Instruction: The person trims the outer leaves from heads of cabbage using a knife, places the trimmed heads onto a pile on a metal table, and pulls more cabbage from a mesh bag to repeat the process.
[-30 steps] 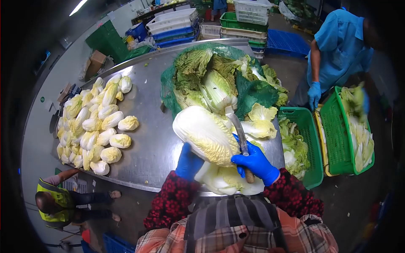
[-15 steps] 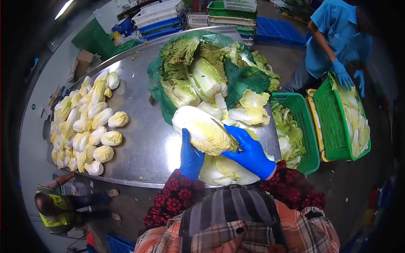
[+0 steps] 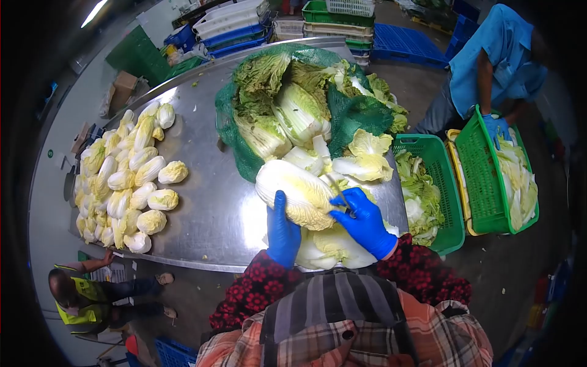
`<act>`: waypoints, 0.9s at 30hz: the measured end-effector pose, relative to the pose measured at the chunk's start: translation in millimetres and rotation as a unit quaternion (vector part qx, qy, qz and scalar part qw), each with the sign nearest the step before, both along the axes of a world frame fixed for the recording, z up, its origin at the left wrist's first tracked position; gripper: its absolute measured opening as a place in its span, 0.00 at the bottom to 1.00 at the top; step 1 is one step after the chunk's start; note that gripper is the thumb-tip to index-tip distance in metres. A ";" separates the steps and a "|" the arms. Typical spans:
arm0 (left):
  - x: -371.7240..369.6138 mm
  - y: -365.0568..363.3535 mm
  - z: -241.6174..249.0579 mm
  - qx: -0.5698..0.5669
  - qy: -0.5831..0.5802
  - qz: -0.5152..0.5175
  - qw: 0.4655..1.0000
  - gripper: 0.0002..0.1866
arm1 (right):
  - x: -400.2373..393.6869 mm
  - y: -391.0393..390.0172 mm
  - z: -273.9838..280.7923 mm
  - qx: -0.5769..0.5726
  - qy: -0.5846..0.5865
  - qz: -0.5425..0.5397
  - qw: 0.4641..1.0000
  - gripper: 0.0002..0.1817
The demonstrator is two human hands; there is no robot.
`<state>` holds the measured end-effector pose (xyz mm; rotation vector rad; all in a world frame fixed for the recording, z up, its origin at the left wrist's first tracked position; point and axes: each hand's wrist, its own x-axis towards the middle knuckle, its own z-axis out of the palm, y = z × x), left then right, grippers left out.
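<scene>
A pale, trimmed napa cabbage [image 3: 293, 186] is held above the metal table. My left hand [image 3: 283, 235], in a blue glove, is closed around its lower left side, with the thumb up along the leaves. My gloved right hand [image 3: 364, 223] is closed on a small knife [image 3: 337, 189], whose thin blade lies along the cabbage's right side; the handle is mostly hidden by the fingers. Beneath the held head, loose cabbage leaves [image 3: 333, 248] lie at the table edge. Beyond it, untrimmed cabbages [image 3: 299, 113] sit in a green mesh bag [image 3: 226, 116].
Trimmed cabbages [image 3: 143, 174] are piled on the left of the metal table [image 3: 202, 202]. A green crate [image 3: 451, 214] with leaves stands at right. A co-worker in blue [image 3: 489, 67] handles another green crate [image 3: 483, 177]. A person in a yellow vest [image 3: 82, 300] stands lower left.
My right hand has drawn up off the cabbage's lower end, and the knife blade now shows. The cabbage has shifted slightly right and down. The co-worker's hands have moved down into the crate.
</scene>
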<state>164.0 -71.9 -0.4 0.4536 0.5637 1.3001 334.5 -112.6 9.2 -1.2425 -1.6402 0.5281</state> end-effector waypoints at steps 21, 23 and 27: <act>-25.0 -18.9 11.1 0.086 0.245 -0.185 0.948 0.43 | 30.0 13.7 42.6 -0.269 0.137 0.168 0.938 0.37; -29.1 -15.2 7.2 0.121 0.283 -0.191 0.932 0.44 | 25.4 15.6 43.3 -0.272 0.104 0.185 0.939 0.36; -35.5 -10.9 3.4 0.155 0.338 -0.179 0.911 0.46 | 18.8 19.7 47.5 -0.280 0.053 0.179 0.942 0.34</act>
